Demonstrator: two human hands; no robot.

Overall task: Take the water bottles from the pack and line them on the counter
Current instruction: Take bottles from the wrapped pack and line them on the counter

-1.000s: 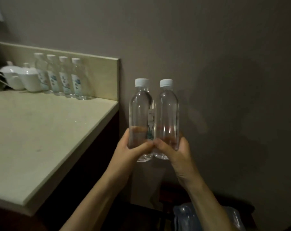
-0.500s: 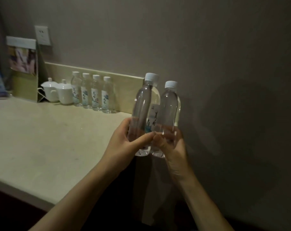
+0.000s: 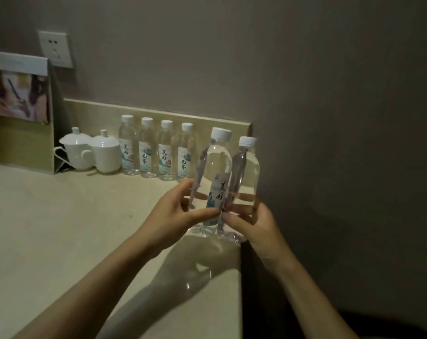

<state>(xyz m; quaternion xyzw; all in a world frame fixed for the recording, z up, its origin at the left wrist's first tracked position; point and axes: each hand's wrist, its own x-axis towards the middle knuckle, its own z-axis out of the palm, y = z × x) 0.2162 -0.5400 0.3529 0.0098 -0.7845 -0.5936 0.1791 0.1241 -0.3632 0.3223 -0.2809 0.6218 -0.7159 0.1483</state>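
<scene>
I hold two clear water bottles with white caps above the right end of the beige counter (image 3: 60, 241). My left hand (image 3: 175, 216) grips the left bottle (image 3: 216, 165), whose label faces me. My right hand (image 3: 254, 223) grips the right bottle (image 3: 248, 167). Both bottles stand roughly upright and touch side by side, their bases just above the counter near its right edge. Several more bottles (image 3: 156, 150) stand in a row against the backsplash, just left of the held pair. The pack is out of view.
Two white lidded cups (image 3: 92, 152) stand left of the bottle row. A standing card holder (image 3: 21, 111) sits at the far left under a wall socket (image 3: 55, 48). The counter ends at a dark drop on the right (image 3: 256, 289), beside the grey wall.
Both hands have carried the two bottles from beside the counter's end to over its right end, toward the row at the back. The view has turned left.
</scene>
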